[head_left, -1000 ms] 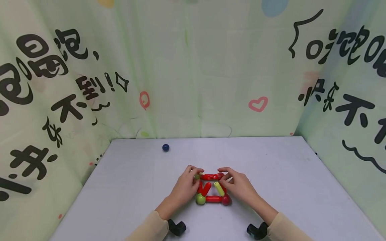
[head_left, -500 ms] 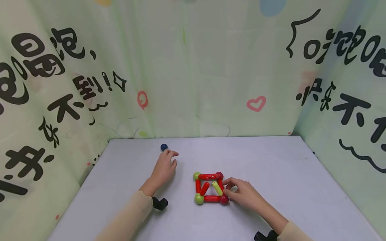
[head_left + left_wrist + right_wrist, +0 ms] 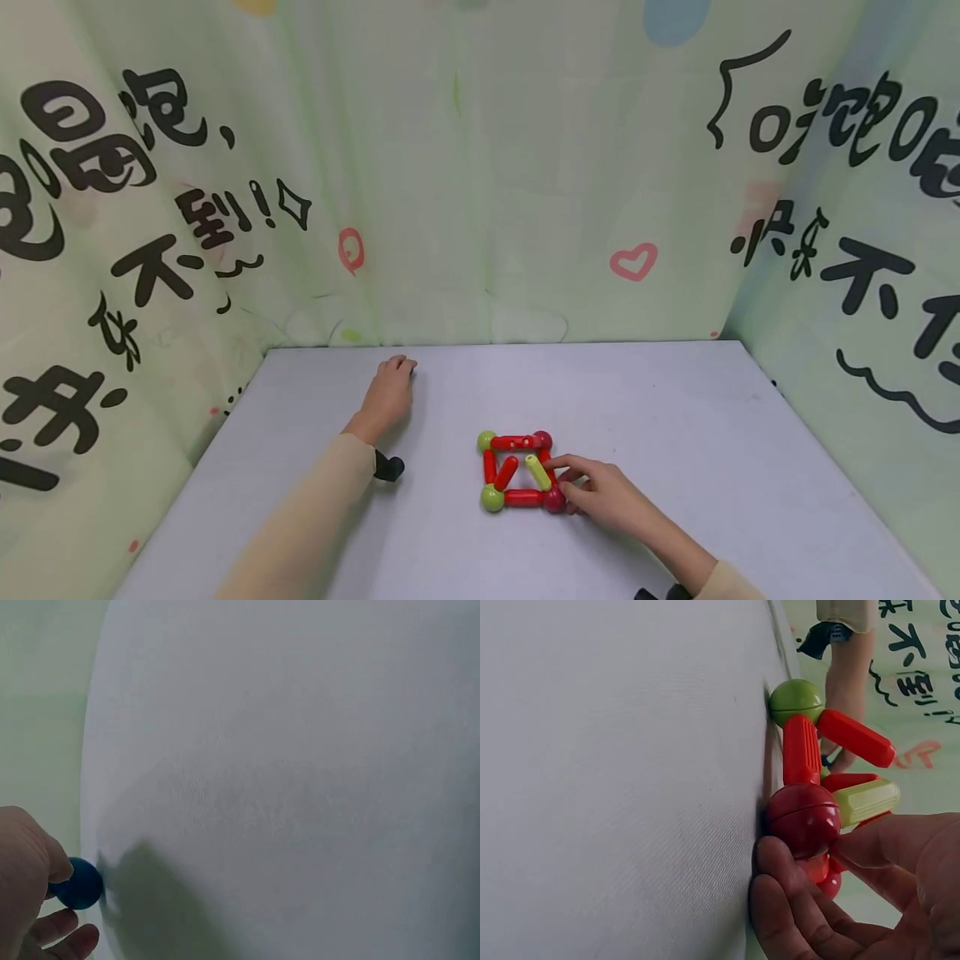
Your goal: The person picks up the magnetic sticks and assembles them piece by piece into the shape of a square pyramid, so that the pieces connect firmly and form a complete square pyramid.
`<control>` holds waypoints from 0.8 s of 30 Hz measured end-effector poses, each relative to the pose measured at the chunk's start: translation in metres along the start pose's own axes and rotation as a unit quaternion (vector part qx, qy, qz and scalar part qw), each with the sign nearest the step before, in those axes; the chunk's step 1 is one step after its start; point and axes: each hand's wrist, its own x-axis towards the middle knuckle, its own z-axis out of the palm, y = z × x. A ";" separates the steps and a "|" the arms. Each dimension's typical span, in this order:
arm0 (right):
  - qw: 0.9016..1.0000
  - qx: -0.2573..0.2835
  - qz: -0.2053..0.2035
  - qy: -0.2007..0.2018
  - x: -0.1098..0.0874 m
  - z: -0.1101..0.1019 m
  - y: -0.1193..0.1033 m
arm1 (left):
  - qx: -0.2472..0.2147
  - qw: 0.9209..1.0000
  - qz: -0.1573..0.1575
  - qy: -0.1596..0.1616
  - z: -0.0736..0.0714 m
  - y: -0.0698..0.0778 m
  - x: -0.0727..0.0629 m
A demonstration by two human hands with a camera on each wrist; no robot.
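Note:
At the far left of the table, my left hand [image 3: 388,393] grips a blue ball [image 3: 81,883], mostly hidden from the head view. The left wrist view has it between thumb and fingers, close over the table's far edge. A square of red rods [image 3: 523,498] joined by balls lies mid-table. Its left corners are green balls [image 3: 492,498]; the right ones are dark red balls [image 3: 802,821]. From the near corners rise a slanted red rod [image 3: 856,739] and a yellow-green rod [image 3: 868,801]. My right hand [image 3: 609,497] holds the square's right side, thumb and fingers around the near dark red ball.
The white table [image 3: 675,417] is bounded at the back and sides by a pale green curtain [image 3: 525,167] with black lettering. Black wrist straps [image 3: 388,467] sit at both cuffs.
My left hand has left the square's far left corner, reached out to the far left and taken hold of the blue ball. The right hand has slid to the square's near right corner.

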 end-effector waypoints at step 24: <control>0.999 -0.001 0.035 0.009 0.002 0.006 -0.006 | -0.099 0.994 0.010 -0.048 0.013 0.024 -0.026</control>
